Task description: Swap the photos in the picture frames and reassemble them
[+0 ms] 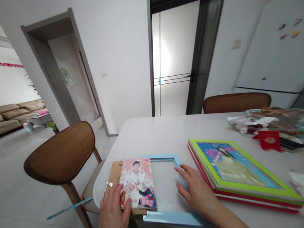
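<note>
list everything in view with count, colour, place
table: 1, white, centre
photo print: 1, mostly pink, on backing board
backing board: 1, brown, under photo print
picture frame: 1, light blue, table's near edge
lime frame: 1, lime green, table's right
red frame: one or more, red, beneath lime frame
red packet: 1, red, table's right
plastic packaging: uncountable, clear, far right
chairs: 2, brown, left and behind table
strip: 1, patterned blue, by left chair
fridge: 1, white, right
magnets: several, mixed, on fridge
door: 1, pale, dark-framed, background
doorway: 1, grey, left of door
sofa: 1, tan, far left
left hand: 1, at photo print's lower left
right hand: 1, at picture frame's right side
</note>
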A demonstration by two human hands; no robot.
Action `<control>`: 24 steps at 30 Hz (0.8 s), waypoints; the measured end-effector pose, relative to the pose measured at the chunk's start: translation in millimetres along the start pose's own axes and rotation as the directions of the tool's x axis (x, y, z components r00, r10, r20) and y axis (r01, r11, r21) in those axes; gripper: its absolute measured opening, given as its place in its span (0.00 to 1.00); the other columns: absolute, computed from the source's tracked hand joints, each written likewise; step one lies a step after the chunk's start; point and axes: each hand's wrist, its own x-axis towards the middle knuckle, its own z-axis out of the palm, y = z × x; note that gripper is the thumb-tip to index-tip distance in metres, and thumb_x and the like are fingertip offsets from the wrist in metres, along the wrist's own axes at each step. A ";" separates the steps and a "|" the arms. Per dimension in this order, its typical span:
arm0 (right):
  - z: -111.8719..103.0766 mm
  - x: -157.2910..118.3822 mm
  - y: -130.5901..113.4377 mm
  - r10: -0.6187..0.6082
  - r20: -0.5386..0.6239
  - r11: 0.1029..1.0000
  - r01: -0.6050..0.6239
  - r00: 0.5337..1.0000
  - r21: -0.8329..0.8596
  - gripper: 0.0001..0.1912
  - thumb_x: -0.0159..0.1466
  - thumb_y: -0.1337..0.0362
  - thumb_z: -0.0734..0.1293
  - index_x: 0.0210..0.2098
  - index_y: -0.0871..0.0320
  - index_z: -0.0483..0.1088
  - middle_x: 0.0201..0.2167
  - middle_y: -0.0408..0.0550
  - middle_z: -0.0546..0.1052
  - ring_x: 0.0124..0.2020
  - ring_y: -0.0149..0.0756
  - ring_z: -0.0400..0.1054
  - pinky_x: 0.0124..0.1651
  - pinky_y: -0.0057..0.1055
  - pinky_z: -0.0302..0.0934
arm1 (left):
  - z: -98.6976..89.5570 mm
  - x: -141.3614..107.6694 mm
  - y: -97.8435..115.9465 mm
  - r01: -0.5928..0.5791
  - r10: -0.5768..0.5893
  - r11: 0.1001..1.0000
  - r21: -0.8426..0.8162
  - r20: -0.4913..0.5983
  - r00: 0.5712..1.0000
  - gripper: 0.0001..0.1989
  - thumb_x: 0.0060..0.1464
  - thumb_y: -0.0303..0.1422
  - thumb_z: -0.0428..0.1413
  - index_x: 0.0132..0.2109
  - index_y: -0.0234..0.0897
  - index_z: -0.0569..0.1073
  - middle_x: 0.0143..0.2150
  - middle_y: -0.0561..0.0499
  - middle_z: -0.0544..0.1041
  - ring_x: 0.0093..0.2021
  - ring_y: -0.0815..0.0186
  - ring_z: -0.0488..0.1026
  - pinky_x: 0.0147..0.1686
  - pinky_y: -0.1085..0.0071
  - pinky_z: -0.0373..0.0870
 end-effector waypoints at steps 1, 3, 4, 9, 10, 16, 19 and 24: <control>3.0 1.1 -7.6 -0.006 0.022 0.994 0.003 1.000 0.110 0.23 0.53 0.67 0.58 0.48 0.63 0.62 0.48 0.58 0.65 0.47 0.42 0.60 0.50 0.40 0.53 | 1.0 0.0 3.5 -0.030 0.030 0.999 -0.018 0.006 1.000 0.16 0.48 0.34 0.48 0.45 0.36 0.67 0.46 0.43 0.70 0.48 0.56 0.64 0.45 0.56 0.63; 14.0 4.6 -24.9 0.004 0.118 0.937 -0.045 0.993 0.347 0.23 0.54 0.65 0.57 0.50 0.61 0.59 0.42 0.54 0.69 0.36 0.36 0.66 0.43 0.36 0.59 | 4.5 -1.0 11.5 -0.095 0.098 0.994 -0.056 0.050 0.994 0.18 0.48 0.34 0.49 0.47 0.35 0.66 0.49 0.41 0.68 0.51 0.55 0.62 0.49 0.55 0.60; 21.6 7.1 -33.9 0.018 0.176 0.886 -0.097 0.984 0.454 0.24 0.54 0.66 0.57 0.51 0.61 0.57 0.38 0.51 0.71 0.30 0.33 0.66 0.38 0.34 0.61 | 7.1 -2.1 15.5 -0.127 0.133 0.989 -0.074 0.081 0.988 0.20 0.47 0.34 0.50 0.49 0.34 0.65 0.50 0.41 0.67 0.52 0.55 0.61 0.50 0.55 0.59; 46.8 20.5 -72.7 0.111 0.279 0.496 -0.296 0.954 0.816 0.29 0.49 0.73 0.58 0.52 0.64 0.53 0.25 0.42 0.70 0.22 0.26 0.63 0.26 0.24 0.59 | 21.2 -4.7 30.8 -0.219 0.241 0.967 -0.134 0.177 0.954 0.29 0.41 0.29 0.52 0.54 0.32 0.60 0.56 0.38 0.60 0.56 0.50 0.55 0.52 0.48 0.53; 44.2 21.8 -79.3 0.117 0.248 0.436 -0.274 0.962 0.857 0.29 0.49 0.73 0.58 0.51 0.63 0.53 0.26 0.41 0.70 0.22 0.26 0.63 0.26 0.24 0.59 | 22.2 -3.0 33.1 -0.224 0.246 0.962 -0.154 0.149 0.958 0.28 0.42 0.28 0.50 0.54 0.32 0.60 0.57 0.38 0.60 0.56 0.50 0.54 0.52 0.48 0.53; 7.7 17.9 -92.9 0.080 0.100 0.316 -0.121 0.992 0.941 0.26 0.54 0.61 0.60 0.51 0.58 0.53 0.38 0.48 0.69 0.32 0.29 0.66 0.34 0.28 0.62 | 11.9 17.9 55.5 -0.114 0.044 0.826 -0.552 -0.139 0.989 0.21 0.50 0.25 0.43 0.52 0.37 0.62 0.53 0.46 0.65 0.55 0.61 0.59 0.55 0.59 0.53; 10.1 13.2 -75.9 0.215 0.151 0.425 -0.231 0.965 0.875 0.26 0.54 0.59 0.60 0.51 0.59 0.54 0.44 0.54 0.68 0.40 0.35 0.66 0.41 0.33 0.61 | 11.6 23.7 72.2 0.087 -0.246 0.546 -0.834 -0.060 0.967 0.17 0.53 0.31 0.44 0.50 0.36 0.63 0.50 0.46 0.69 0.53 0.61 0.62 0.53 0.62 0.55; 14.7 10.1 -49.4 0.296 0.343 0.206 -0.410 0.892 0.889 0.26 0.56 0.62 0.54 0.53 0.61 0.50 0.37 0.52 0.73 0.36 0.36 0.69 0.32 0.30 0.63 | 30.4 19.7 89.0 0.212 -0.375 0.023 -0.977 0.188 0.908 0.20 0.50 0.35 0.48 0.50 0.35 0.61 0.46 0.46 0.72 0.48 0.61 0.67 0.48 0.65 0.62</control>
